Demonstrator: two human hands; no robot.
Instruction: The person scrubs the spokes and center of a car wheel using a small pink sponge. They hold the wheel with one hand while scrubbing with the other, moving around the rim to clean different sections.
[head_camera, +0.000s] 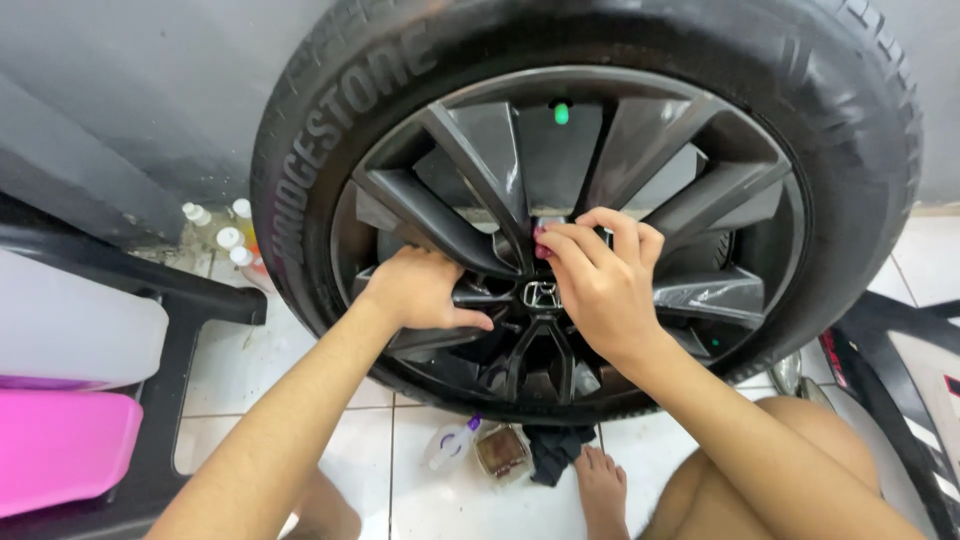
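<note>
A black tyre (300, 130) on a dark grey alloy wheel (640, 130) stands upright on the tiled floor against a grey wall. My left hand (415, 290) is closed around a spoke left of the hub and grips it. My right hand (600, 275) rests over the centre cap (540, 294), its fingertips pinching a small dark red thing (541, 245) against the wheel just above the hub. A green valve cap (562, 113) shows at the top of the rim.
Several small white-capped bottles (228, 235) stand by the wall at left. A clear spray bottle (450, 443), a small brown jar (502, 452) and a dark cloth (555, 450) lie under the tyre near my bare foot (600, 488). Black frame with white and pink containers (60, 440) at left.
</note>
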